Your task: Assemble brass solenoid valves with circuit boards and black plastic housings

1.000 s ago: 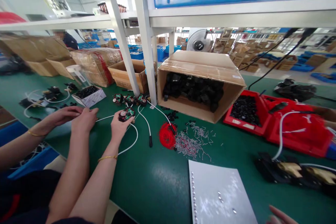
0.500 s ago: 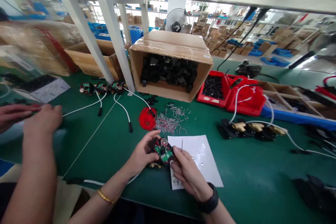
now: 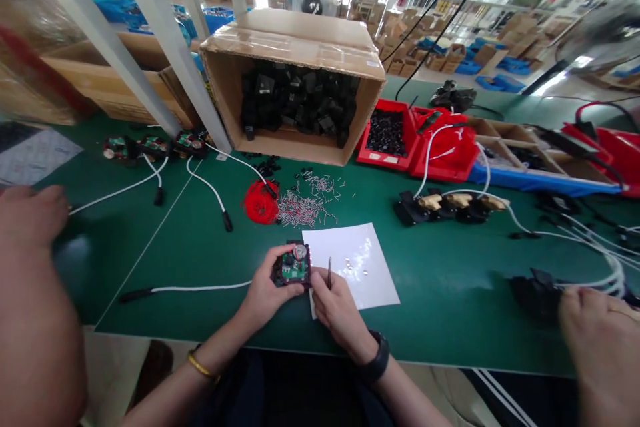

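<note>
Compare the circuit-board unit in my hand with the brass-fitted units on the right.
The circuit-board unit is in your left hand; the brass-fitted units rest on the table.
The circuit-board unit shows a green board; the brass-fitted units show gold-coloured fittings.
Both are partly black.

Across it came! The left hand (image 3: pixel 270 288) brought the circuit-board unit (image 3: pixel 294 267) away from the row of similar units (image 3: pixel 154 145) to the white sheet (image 3: pixel 373 280), and the right hand (image 3: pixel 336 305) swept in from the corner with a thin dark tool (image 3: pixel 329 269). The unit's cable (image 3: pixel 200 288), curved before, straightened along the worktop (image 3: pixel 440 320). Then, far right, a co-worker's hand (image 3: pixel 600 327) appeared beside the black part (image 3: pixel 535 297)!
</note>
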Demonstrator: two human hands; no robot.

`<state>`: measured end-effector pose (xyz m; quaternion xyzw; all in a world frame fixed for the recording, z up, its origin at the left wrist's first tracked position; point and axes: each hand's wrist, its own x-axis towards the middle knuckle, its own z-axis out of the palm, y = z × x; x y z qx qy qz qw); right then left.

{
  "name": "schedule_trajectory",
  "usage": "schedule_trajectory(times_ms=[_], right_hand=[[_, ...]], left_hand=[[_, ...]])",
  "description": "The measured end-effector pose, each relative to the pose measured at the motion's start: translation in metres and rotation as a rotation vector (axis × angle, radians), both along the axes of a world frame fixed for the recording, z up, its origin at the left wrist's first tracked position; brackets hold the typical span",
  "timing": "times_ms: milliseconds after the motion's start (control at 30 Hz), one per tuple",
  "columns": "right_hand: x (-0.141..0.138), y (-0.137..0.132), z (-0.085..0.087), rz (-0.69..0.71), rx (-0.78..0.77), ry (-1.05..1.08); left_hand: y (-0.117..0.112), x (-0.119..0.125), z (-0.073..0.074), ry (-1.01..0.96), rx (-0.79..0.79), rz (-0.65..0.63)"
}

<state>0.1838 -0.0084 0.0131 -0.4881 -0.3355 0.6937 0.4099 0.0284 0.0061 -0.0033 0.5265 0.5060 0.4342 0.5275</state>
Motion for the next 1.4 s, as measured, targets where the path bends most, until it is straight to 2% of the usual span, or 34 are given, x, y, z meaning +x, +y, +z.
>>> schedule_trajectory(times_ms=[67,100,167,267,300,367,533,667,900,1167,1400], right_hand=[[0.022,0.001,0.003,-0.072,0.112,-0.047],[0.035,0.001,0.005,-0.151,0.167,-0.074],[0.062,0.000,0.008,-0.327,0.222,-0.145],[0.081,-0.004,0.006,-0.422,0.117,-0.172],[0.080,-0.005,0.004,-0.410,0.072,-0.145],[0.068,-0.003,0.000,-0.359,0.027,-0.077],[0.026,0.029,-0.014,-0.296,0.127,-0.088],[0.012,0.051,-0.024,-0.300,0.187,-0.203],[0.011,0.050,-0.037,-0.319,0.236,-0.330],[0.017,0.052,-0.034,-0.206,0.255,-0.344],[0.020,0.053,-0.035,-0.178,0.250,-0.318]], left_hand=[[0.003,-0.009,0.007,-0.076,-0.052,-0.007],[0.004,-0.014,0.011,-0.103,-0.085,-0.033],[0.006,-0.021,0.022,-0.101,-0.151,-0.169],[0.004,-0.023,0.035,0.053,-0.150,-0.499],[0.003,-0.021,0.038,0.116,-0.113,-0.574],[0.002,-0.016,0.040,0.216,-0.022,-0.632],[0.013,-0.007,0.037,0.383,0.050,-0.601],[0.023,-0.006,0.035,0.407,0.018,-0.576],[0.022,-0.007,0.032,0.354,-0.001,-0.534],[0.022,-0.010,0.027,0.363,0.008,-0.526],[0.022,-0.011,0.025,0.340,0.032,-0.513]])
